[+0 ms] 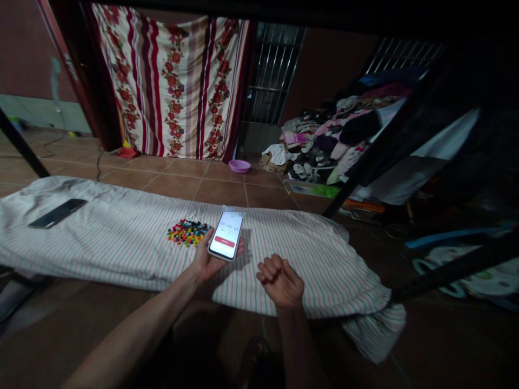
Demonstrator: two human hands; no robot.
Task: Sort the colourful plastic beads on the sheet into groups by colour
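A striped cloth in white with thin pink and green lines covers the low surface, hanging in folds at the right end. Beyond it are brown floor tiles, a curtain with red flowers and maroon stripes, a purple basin, and a heap of clothes near a barred window; the far right is dim, and what lies there is hard to make out, though it seems to be more cloth and household items. The phone has a pale body and a lit white screen showing timer-like digits above a red button. It is above the cloth, just right of a pile of small beads in red, orange, yellow, green, blue, black and white. A dark slab lies flat at the cloth's left. The left hand reaches in from the lower left, palm up, grasping the phone with thumb and fingers at its opposite edges. The right hand is apart from it, over the cloth's near edge, fingers curled loosely toward the palm, with nothing visible in its grasp.
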